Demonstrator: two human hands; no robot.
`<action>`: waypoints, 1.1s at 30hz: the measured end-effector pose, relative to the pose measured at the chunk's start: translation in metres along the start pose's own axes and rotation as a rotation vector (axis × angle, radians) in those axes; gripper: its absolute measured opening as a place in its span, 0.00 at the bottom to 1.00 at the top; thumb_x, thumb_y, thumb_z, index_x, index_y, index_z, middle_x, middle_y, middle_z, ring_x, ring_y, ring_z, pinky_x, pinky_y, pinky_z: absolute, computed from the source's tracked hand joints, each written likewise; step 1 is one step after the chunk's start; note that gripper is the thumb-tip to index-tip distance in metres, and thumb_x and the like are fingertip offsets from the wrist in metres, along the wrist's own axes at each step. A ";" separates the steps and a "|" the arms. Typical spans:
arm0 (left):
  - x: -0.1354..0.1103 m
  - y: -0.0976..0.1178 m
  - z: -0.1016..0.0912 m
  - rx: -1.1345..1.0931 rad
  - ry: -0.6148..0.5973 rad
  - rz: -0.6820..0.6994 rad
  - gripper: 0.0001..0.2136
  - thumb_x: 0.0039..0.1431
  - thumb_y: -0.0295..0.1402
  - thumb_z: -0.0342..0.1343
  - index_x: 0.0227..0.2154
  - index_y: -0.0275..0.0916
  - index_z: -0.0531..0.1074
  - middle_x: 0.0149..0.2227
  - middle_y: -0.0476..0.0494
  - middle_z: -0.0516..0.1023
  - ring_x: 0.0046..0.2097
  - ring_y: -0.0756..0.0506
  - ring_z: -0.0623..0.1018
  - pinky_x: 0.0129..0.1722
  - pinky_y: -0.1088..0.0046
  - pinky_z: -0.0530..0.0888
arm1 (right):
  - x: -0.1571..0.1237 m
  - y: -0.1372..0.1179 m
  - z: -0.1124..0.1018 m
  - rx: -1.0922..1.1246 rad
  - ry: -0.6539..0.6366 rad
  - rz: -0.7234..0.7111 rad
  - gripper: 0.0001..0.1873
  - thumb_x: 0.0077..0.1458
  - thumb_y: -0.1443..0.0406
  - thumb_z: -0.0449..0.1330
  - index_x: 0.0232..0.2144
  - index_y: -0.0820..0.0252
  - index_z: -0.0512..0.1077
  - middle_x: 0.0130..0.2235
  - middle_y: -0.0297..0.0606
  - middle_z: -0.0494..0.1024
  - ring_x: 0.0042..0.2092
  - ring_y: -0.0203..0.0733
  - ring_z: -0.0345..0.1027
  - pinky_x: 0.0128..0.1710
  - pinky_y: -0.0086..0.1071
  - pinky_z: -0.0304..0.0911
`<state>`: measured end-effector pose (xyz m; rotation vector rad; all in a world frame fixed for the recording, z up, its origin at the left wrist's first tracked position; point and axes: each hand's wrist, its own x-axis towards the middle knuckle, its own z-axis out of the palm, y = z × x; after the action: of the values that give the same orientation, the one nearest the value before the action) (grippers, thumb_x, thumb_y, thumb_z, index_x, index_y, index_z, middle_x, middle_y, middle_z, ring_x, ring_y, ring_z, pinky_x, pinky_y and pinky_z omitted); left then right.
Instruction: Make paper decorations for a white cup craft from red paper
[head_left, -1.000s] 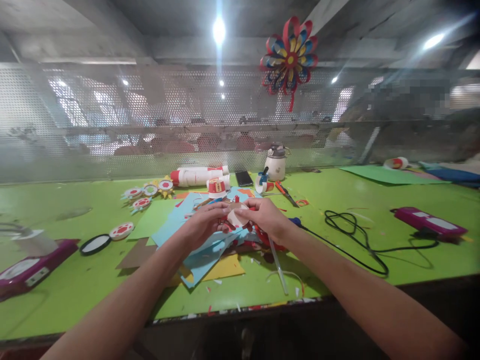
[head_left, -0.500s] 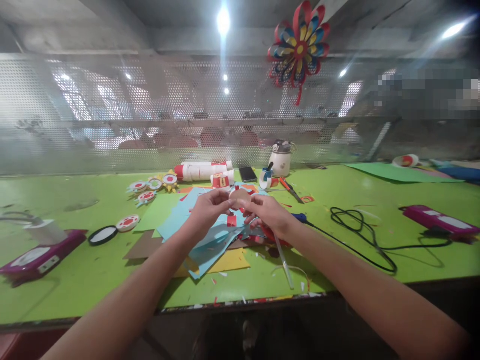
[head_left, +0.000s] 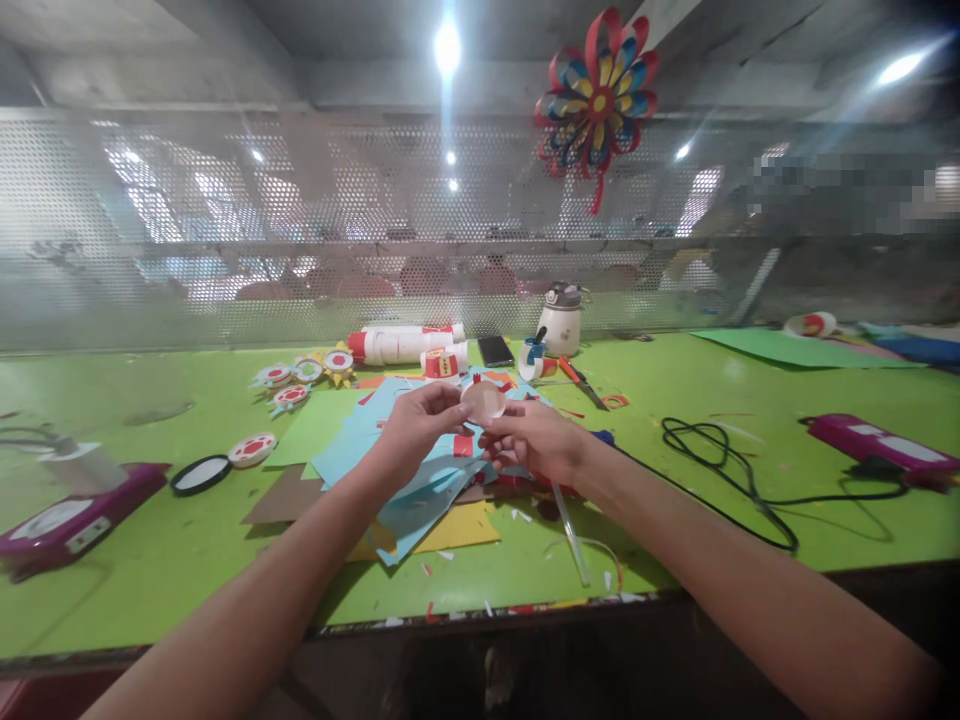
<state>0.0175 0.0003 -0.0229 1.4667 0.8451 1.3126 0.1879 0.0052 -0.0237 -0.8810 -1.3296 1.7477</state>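
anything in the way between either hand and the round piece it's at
Nothing visible. The left hand grips the left edge of the round piece directly, and the right hand is at its lower right edge. The blue paper lies beneath, not between.

Streaked glare is cast by the ceiling lamp (head_left: 448,47) above the perforated partition (head_left: 390,225), through which detail is blurred.

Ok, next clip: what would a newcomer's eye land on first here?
Probably the big red, blue and yellow paper flower, high up and right of centre. Next, the small pale disc mid-picture, between the left hand and right hand. Below them, blue paper stands out on the bright green table.
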 end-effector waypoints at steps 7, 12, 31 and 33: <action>0.000 0.001 0.000 0.029 0.023 0.028 0.10 0.46 0.34 0.64 0.31 0.35 0.74 0.29 0.45 0.78 0.31 0.48 0.75 0.34 0.68 0.72 | 0.000 -0.001 -0.001 0.006 0.010 0.035 0.03 0.53 0.70 0.60 0.29 0.66 0.69 0.24 0.38 0.75 0.24 0.33 0.69 0.23 0.26 0.66; 0.002 -0.001 -0.003 0.006 -0.012 0.013 0.10 0.47 0.34 0.63 0.31 0.34 0.75 0.30 0.43 0.78 0.32 0.47 0.76 0.36 0.68 0.72 | -0.001 -0.001 -0.002 -0.040 -0.001 0.039 0.04 0.50 0.70 0.63 0.28 0.68 0.71 0.23 0.37 0.74 0.22 0.32 0.66 0.21 0.26 0.65; 0.005 0.005 -0.013 -0.339 -0.018 -0.297 0.04 0.46 0.26 0.63 0.25 0.30 0.76 0.24 0.46 0.73 0.27 0.52 0.72 0.33 0.74 0.73 | -0.001 -0.001 0.001 -0.490 0.029 -0.276 0.17 0.46 0.54 0.64 0.21 0.64 0.71 0.19 0.32 0.70 0.21 0.32 0.63 0.22 0.29 0.63; 0.006 0.007 -0.012 -0.350 -0.013 -0.307 0.03 0.46 0.25 0.63 0.25 0.30 0.76 0.25 0.45 0.73 0.27 0.52 0.72 0.31 0.75 0.73 | 0.000 0.000 0.001 -0.548 0.047 -0.314 0.18 0.47 0.53 0.63 0.21 0.64 0.71 0.19 0.32 0.71 0.20 0.32 0.64 0.22 0.29 0.63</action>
<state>0.0057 0.0062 -0.0154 1.0262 0.7529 1.1490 0.1868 0.0049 -0.0236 -0.9294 -1.8427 1.1300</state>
